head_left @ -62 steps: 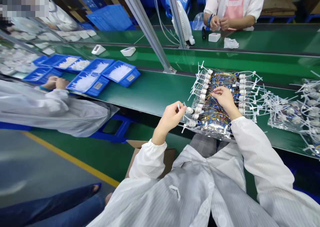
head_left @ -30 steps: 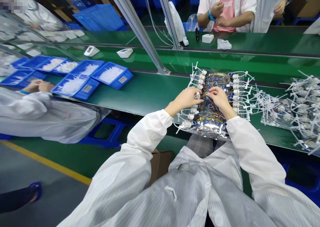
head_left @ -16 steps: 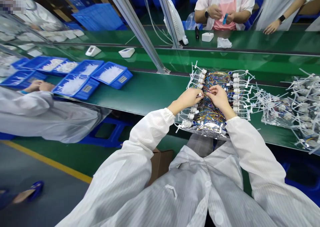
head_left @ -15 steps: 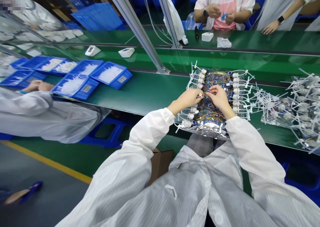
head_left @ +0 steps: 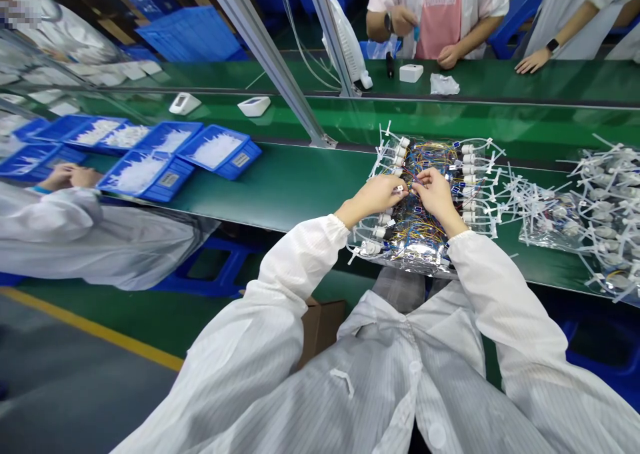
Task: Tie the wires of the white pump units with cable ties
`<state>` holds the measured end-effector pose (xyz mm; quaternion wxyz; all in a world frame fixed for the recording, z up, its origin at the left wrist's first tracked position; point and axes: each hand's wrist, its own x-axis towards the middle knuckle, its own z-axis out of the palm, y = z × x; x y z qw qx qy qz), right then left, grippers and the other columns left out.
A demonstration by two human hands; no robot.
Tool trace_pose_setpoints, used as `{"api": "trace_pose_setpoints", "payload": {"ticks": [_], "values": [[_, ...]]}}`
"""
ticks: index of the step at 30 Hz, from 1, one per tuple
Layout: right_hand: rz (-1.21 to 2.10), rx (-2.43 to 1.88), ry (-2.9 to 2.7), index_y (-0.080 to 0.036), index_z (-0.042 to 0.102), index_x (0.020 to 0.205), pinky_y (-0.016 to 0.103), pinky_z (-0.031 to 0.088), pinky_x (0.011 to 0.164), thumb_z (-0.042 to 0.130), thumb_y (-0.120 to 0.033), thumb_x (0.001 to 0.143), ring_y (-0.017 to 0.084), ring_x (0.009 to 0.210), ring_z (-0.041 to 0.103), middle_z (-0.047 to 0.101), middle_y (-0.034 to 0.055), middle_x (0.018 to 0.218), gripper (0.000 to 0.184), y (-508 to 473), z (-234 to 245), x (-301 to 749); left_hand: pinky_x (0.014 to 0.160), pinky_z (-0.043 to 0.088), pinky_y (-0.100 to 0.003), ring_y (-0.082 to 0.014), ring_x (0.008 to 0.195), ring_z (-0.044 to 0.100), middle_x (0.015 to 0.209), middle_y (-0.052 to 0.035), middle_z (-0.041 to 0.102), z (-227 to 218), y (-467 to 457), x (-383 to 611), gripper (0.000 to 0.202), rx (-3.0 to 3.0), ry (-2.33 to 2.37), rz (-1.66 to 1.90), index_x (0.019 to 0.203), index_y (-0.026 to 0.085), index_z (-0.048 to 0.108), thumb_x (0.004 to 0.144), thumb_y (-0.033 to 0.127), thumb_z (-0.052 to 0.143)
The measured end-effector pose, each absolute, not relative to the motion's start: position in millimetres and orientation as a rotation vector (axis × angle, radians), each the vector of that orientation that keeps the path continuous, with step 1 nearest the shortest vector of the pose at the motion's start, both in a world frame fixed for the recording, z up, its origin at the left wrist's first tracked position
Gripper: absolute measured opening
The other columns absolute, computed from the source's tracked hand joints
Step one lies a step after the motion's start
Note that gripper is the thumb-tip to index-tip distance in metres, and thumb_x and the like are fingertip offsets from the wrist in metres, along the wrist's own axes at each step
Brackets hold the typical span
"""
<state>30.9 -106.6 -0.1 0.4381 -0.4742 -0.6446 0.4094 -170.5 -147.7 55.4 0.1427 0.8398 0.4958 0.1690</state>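
Note:
In front of me a clear plastic bag (head_left: 419, 262) lies at the edge of the green bench, covered by rows of wired parts (head_left: 425, 231) with thin yellow, blue and red wires. White cylindrical parts with cable ties (head_left: 483, 144) line both sides. My left hand (head_left: 383, 195) is closed over the left side of the rows, a small white piece at its fingertips. Close beside it, my right hand (head_left: 434, 194) pinches among the thin wires near the middle. The fingertips of both hands almost meet, and what the right one grips is too small to be sure of.
More tied parts (head_left: 613, 221) are heaped on the right, beside a smaller bagged pile (head_left: 555, 214). Blue bins (head_left: 235, 163) with white pieces stand left, near a co-worker's hands (head_left: 75, 176). A metal post (head_left: 280, 61) rises behind the bench. Other people work across the line.
My two hands stay nearly in place over the wires, with only slight finger movement. Across the line, a co-worker's hands have moved apart, one now resting on the bench.

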Motion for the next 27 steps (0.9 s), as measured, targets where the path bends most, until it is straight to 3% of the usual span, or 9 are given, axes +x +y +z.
{"api": "trace_pose_setpoints", "payload": {"ticks": [6, 9, 12, 17, 20, 27], "values": [[1.043, -1.188, -1.559, -0.023, 0.063, 0.100, 0.038, 0.060, 0.085, 0.073, -0.017, 0.085, 0.019, 0.079, 0.068, 0.068, -0.0004, 0.089, 0.019, -105.0, -3.5, 29.5, 0.081, 0.051, -0.033, -0.0201, 0.080, 0.070, 0.098, -0.0094, 0.085, 58.0, -156.1, -184.8, 0.024, 2.248, 1.440, 0.595, 0.100, 0.016, 0.082, 0.102, 0.034, 0.066], [0.940, -1.168, -1.584, -0.022, 0.065, 0.101, 0.042, 0.061, 0.092, 0.074, -0.020, 0.086, 0.020, 0.085, 0.068, 0.071, 0.0045, 0.101, 0.018, -106.5, -0.9, 30.3, 0.076, 0.048, -0.032, -0.0186, 0.076, 0.067, 0.094, -0.0082, 0.084, 55.8, -159.6, -187.1, 0.025, 2.177, 1.472, 0.662, 0.098, 0.016, 0.082, 0.102, 0.037, 0.067], [0.768, -1.101, -1.657, -0.022, 0.071, 0.104, 0.048, 0.060, 0.103, 0.075, -0.027, 0.090, 0.024, 0.100, 0.068, 0.067, 0.0100, 0.119, 0.015, -111.6, 3.8, 32.8, 0.073, 0.046, -0.032, -0.0172, 0.070, 0.062, 0.086, -0.0063, 0.081, 52.9, -160.8, -186.7, 0.024, 2.132, 1.528, 0.725, 0.095, 0.016, 0.080, 0.101, 0.037, 0.069], [0.524, -0.964, -1.918, -0.025, 0.081, 0.103, 0.059, 0.046, 0.124, 0.083, -0.033, 0.092, 0.034, 0.132, 0.057, 0.065, 0.0118, 0.130, 0.015, -119.1, 3.8, 35.2, 0.077, 0.047, -0.032, -0.0181, 0.077, 0.065, 0.091, -0.0063, 0.082, 50.7, -160.6, -186.0, 0.023, 2.111, 1.551, 0.846, 0.098, 0.017, 0.080, 0.101, 0.036, 0.068], [0.510, -0.971, -2.002, -0.025, 0.083, 0.101, 0.061, 0.045, 0.123, 0.079, -0.030, 0.096, 0.035, 0.131, 0.055, 0.066, 0.0120, 0.131, 0.008, -118.2, -0.3, 35.3, 0.076, 0.047, -0.031, -0.0173, 0.074, 0.064, 0.090, -0.0055, 0.081, 49.5, -160.6, -185.2, 0.024, 2.098, 1.552, 0.842, 0.099, 0.017, 0.080, 0.101, 0.038, 0.068], [0.566, -0.949, -2.023, -0.024, 0.081, 0.097, 0.060, 0.044, 0.121, 0.067, -0.027, 0.104, 0.033, 0.126, 0.056, 0.070, 0.0119, 0.128, 0.015, -114.2, -3.0, 35.7, 0.075, 0.048, -0.031, -0.0177, 0.073, 0.066, 0.085, -0.0055, 0.083, 44.0, -155.1, -183.2, 0.024, 2.128, 1.548, 0.773, 0.100, 0.017, 0.085, 0.096, 0.039, 0.077]]}}
